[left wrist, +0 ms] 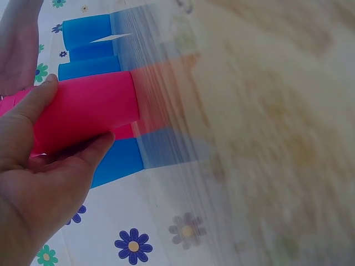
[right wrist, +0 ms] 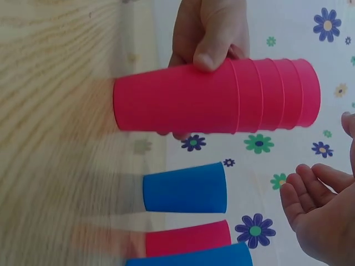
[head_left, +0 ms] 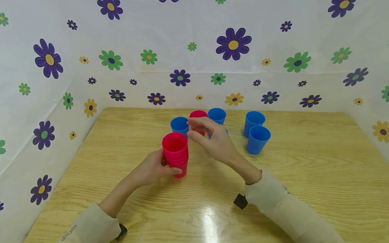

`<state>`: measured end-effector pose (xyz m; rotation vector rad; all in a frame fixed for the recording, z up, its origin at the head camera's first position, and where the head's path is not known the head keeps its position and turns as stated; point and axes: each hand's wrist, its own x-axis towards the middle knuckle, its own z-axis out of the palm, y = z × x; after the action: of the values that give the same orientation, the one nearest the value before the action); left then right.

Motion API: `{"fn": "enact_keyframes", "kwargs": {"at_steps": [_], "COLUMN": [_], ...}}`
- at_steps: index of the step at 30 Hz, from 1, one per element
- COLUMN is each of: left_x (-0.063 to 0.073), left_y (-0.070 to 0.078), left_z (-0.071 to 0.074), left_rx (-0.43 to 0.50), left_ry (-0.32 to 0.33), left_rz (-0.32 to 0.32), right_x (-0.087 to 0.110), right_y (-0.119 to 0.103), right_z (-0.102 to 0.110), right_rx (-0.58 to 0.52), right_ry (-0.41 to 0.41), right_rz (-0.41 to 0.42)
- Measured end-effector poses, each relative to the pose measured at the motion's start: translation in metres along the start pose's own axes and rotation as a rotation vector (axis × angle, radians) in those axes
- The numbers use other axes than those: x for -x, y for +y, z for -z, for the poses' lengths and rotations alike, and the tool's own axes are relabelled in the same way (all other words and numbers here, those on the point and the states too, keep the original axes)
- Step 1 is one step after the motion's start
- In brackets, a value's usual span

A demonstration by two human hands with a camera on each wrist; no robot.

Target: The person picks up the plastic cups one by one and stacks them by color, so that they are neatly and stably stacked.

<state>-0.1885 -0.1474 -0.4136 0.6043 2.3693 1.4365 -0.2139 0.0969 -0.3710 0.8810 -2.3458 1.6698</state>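
Observation:
My left hand (head_left: pixel 152 168) grips a stack of nested red cups (head_left: pixel 178 159), thumb and fingers wrapped around its lower part. The stack stands upright on the table, and several rims show along its side in the right wrist view, where the stack (right wrist: pixel 177 100) appears sideways. Nothing is held by my right hand (head_left: pixel 217 142); its fingers are loosely bent just right of the stack's top, apart from it. Behind the stack are a blue cup (head_left: pixel 179 124) and a red cup (head_left: pixel 198 113), the latter partly covered by my right hand.
Another blue cup (head_left: pixel 217 115) stands at the back, beside the red one, with one more blue cup mostly hidden by the right hand. To the right are two blue cups (head_left: pixel 254 119), one in front of the other. Flowered cloth (head_left: pixel 205 85) borders the wooden table (head_left: pixel 326 171).

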Motion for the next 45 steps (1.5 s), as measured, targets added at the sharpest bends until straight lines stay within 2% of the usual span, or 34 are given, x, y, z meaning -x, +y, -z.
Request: {"fn": "enact_keyframes", "kwargs": {"at_steps": [13, 20, 38, 45], "left_x": [-0.001, 0.0, 0.0, 0.0], "left_y": [0.0, 0.002, 0.0, 0.0], "left_z": [-0.001, -0.001, 0.0, 0.0], "left_rx": [-0.001, -0.002, 0.018, 0.014], "left_ry": [-0.003, 0.001, -0.004, -0.001], "left_rz": [0.002, 0.008, 0.005, -0.007], "right_x": [-0.013, -0.022, -0.046, -0.057], "right_y": [0.018, 0.03, 0.045, 0.054], "right_z": [0.031, 0.043, 0.055, 0.052], "right_rx": [0.049, 0.157, 0.404, 0.487], "right_ry": [0.011, -0.022, -0.096, -0.177], "right_rz": [-0.06, -0.106, -0.134, -0.171]}}
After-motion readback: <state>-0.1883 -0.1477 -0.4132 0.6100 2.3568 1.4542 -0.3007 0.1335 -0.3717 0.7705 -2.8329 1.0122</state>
